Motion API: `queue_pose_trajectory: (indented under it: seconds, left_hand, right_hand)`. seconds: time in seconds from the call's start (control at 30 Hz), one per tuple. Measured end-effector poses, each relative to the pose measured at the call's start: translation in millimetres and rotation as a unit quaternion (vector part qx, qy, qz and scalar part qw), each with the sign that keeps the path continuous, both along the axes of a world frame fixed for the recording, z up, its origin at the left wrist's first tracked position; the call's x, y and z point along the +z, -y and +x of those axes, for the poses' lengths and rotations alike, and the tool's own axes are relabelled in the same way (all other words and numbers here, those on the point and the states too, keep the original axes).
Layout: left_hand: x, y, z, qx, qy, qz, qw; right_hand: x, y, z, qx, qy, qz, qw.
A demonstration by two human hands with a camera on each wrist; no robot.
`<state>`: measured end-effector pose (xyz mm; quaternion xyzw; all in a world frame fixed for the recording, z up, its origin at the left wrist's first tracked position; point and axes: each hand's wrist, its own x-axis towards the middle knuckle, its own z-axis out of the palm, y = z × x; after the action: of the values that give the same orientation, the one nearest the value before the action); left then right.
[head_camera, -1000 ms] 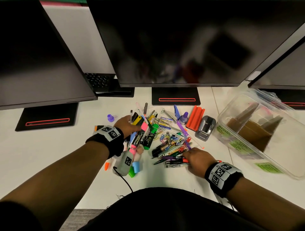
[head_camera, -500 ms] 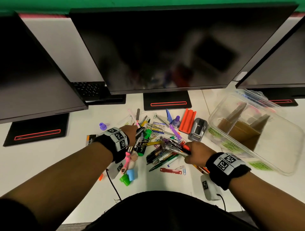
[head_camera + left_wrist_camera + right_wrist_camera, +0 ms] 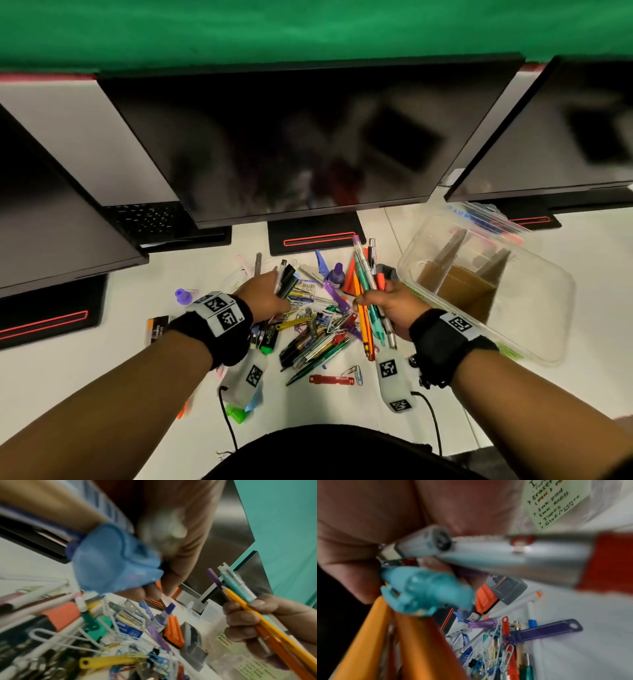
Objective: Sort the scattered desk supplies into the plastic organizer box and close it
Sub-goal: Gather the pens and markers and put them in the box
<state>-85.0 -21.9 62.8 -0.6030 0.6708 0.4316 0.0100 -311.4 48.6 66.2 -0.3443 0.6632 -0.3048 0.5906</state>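
1. White desk (image 3: 85,377) under 3 dark monitors (image 3: 308,137); clear organizer box (image 3: 534,329) lies open, right of the supply pile (image 3: 318,329).
2. Right hand (image 3: 390,301) clasps a pen-and-pencil bundle (image 3: 368,291); carry it level to the box.
3. Left hand (image 3: 263,298) grips dark markers (image 3: 286,279); lift clear of paperclips.

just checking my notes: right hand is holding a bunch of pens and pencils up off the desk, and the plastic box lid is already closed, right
Not quite. The right hand does grip the bunch of pens and pencils above the desk, but the plastic box is open, its cardboard dividers exposed, as the head view shows.
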Motion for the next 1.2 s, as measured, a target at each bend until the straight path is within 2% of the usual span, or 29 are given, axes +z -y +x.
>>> queue_pose_trajectory:
  seconds: [0.13, 0.37, 0.5, 0.63, 0.73, 0.87, 1.0, 1.2]
  left_hand:
    - [5, -2, -16, -0.008, -0.033, -0.009, 0.999]
    - [17, -5, -53, -0.023, -0.085, -0.029, 0.996]
    - [28, -8, -83, -0.103, -0.072, -0.102, 0.987]
    - [46, -10, -118, -0.202, -0.063, -0.153, 0.965]
    - [45, -10, -134, -0.246, -0.038, -0.158, 0.956]
    - [38, -12, -141, -0.245, -0.019, -0.142, 0.959]
    - [29, -14, -137, -0.261, -0.011, -0.127, 0.957]
    - [24, -15, -140, -0.286, -0.02, -0.133, 0.949]
  right_hand:
    - [10, 2, -3, -0.099, 0.062, -0.035, 0.993]
    - [43, 8, -43, -0.297, 0.129, -0.05, 0.945]
    - [44, 20, -70, -0.349, 0.082, -0.017, 0.933]
    - [32, 39, -89, -0.303, -0.032, 0.027, 0.952]
    - [27, 53, -92, -0.269, -0.092, 0.037, 0.958]
    - [26, 66, -92, -0.207, -0.166, 0.055, 0.963]
    - [32, 59, -86, -0.181, -0.125, 0.084, 0.972]
    - [31, 38, -96, -0.083, -0.283, 0.033, 0.955]
